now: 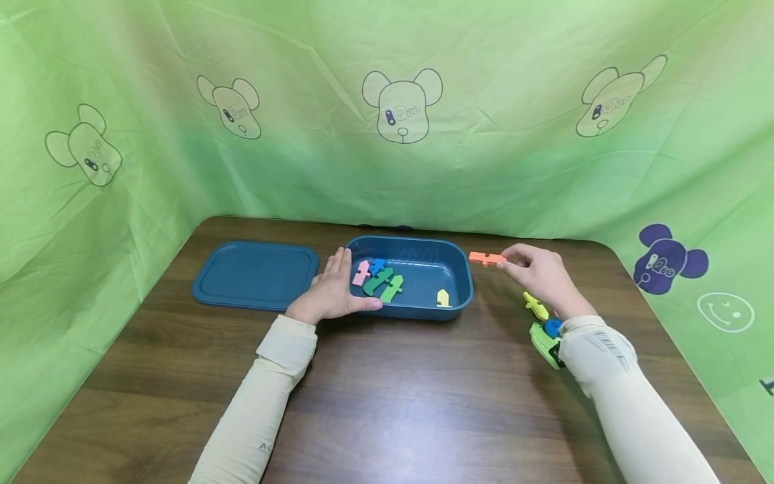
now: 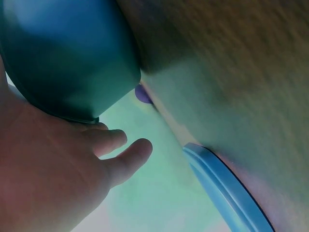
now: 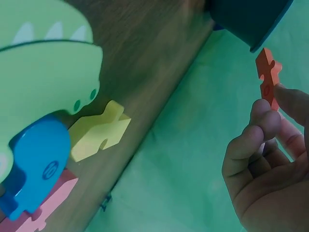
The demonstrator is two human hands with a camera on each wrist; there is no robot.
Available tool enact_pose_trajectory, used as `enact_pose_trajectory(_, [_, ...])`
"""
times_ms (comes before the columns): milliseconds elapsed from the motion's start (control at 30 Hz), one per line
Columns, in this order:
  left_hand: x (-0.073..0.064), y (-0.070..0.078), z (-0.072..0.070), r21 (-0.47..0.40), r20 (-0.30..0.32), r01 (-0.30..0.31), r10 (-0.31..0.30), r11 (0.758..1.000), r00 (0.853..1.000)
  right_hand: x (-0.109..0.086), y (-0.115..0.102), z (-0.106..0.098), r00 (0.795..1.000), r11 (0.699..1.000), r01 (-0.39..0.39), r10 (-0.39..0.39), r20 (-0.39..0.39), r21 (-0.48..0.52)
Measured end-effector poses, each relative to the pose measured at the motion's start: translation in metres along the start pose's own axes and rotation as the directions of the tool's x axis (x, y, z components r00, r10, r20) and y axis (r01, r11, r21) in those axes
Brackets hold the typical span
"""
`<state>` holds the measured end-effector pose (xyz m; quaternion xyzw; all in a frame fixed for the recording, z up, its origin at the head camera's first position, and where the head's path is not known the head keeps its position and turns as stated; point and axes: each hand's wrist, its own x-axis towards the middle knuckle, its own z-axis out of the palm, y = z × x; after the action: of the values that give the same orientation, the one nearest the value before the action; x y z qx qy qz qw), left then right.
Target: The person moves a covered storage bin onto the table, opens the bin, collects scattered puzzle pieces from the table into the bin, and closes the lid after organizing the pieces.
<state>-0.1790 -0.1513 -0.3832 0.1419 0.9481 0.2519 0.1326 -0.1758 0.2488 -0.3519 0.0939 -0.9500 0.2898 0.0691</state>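
Between thumb and fingers, my right hand (image 1: 544, 277) pinches an orange puzzle piece (image 1: 486, 258) just outside the right rim of a dark blue plastic box (image 1: 417, 312). My left hand (image 1: 332, 289) rests on the box's left edge with its fingers extended and the thumb along the front rim. Inside the box, at the left, lie a pink piece (image 1: 361, 273), a blue piece (image 1: 377, 265) and two green pieces (image 1: 393, 289). A pale yellow piece (image 1: 443, 298) lies at the box's front right. In the right wrist view the orange piece (image 3: 268, 77) stands up from the fingertips.
The blue lid (image 1: 254, 275) lies flat left of the box. Beside my right forearm are a yellow piece (image 1: 535, 306), a blue piece (image 3: 41, 164), a pink piece (image 3: 46, 200) and a green crocodile-like figure (image 1: 545, 346). A green curtain (image 1: 314, 168) hangs behind the table.
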Motion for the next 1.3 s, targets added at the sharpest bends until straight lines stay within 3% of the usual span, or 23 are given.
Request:
enact_pose_trajectory(600, [-0.001,0.001,-0.002,0.016,-0.009,0.000,0.001,1.000,1.000,0.016,-0.019,0.011,0.996,0.996,0.088,-0.088,-0.016,-0.032])
enact_pose_trajectory(1300, [0.000,0.002,-0.002,0.008,-0.005,0.002,-0.002,1.000,1.000,0.033,-0.040,0.027,0.994,0.996,0.094,-0.094,0.054,0.006])
